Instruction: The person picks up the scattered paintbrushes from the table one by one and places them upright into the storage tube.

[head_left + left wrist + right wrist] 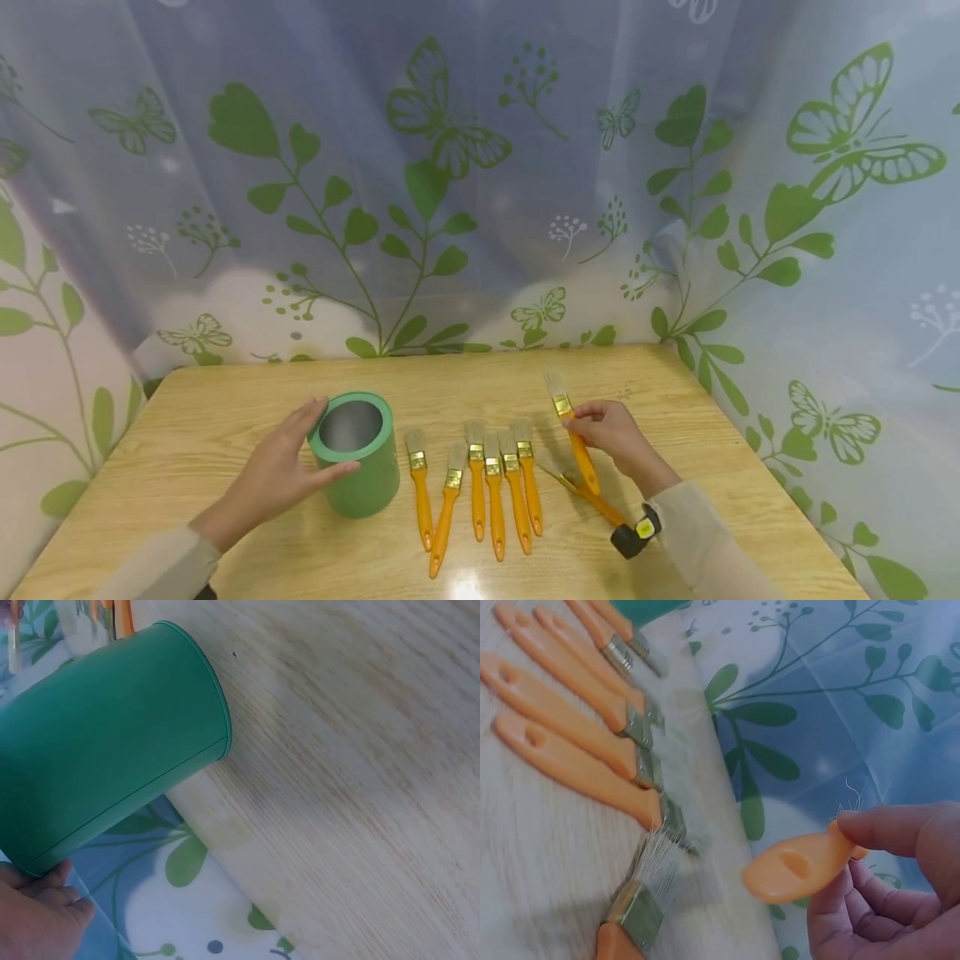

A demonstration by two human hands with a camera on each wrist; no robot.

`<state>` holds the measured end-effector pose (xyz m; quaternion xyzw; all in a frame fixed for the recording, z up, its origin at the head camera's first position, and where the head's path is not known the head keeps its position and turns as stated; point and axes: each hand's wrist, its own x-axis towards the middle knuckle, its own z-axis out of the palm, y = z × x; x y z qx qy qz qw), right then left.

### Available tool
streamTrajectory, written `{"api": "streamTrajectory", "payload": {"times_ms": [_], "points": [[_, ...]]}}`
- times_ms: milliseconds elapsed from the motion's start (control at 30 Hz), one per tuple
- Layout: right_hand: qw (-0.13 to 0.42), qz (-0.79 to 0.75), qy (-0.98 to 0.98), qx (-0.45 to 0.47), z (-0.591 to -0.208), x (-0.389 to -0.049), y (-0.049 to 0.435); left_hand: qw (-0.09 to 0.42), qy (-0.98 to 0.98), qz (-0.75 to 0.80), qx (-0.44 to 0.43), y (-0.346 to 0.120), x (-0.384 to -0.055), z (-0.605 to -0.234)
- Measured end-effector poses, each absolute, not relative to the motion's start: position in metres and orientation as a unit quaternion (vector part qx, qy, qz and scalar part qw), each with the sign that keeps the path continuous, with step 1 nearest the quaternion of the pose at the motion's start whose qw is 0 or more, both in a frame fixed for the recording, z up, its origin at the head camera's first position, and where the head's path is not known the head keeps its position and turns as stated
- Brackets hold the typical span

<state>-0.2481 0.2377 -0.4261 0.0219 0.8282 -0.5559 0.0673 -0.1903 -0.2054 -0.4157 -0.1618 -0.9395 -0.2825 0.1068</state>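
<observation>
A green cylindrical can (363, 483) stands upright at the left of the table, its grey inside visible from above. My left hand (273, 471) holds it by the rim, thumb across the near side and fingers at the far left; the left wrist view shows those fingers (56, 892) at the rim. Between thumb and fingers, my right hand (615, 437) pinches a paintbrush (581, 454) with an orange handle, held above the table with pale bristles pointing away from me. Below that hand lies another paintbrush (600, 504), partly covered by the wrist camera.
Several matching paintbrushes (495, 508) lie side by side between the can and my right hand, bristles away from me. The wooden table (247, 400) ends at a curtain (495, 250) printed with leaves and butterflies, which also hangs at both sides.
</observation>
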Motion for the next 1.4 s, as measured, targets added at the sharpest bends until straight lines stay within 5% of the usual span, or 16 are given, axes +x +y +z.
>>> {"api": "streamTrajectory", "payload": {"times_ms": [500,1400], "points": [[0.059,-0.592,0.804,-0.003,-0.409,-0.239,0.217,0.102,-0.936,-0.289,-0.172,-0.198,-0.176,-0.415],[0.076,-0.684,0.724,-0.050,-0.375,-0.245,0.141,0.026,-0.904,-0.356,-0.234,-0.212,-0.199,-0.419]]}}
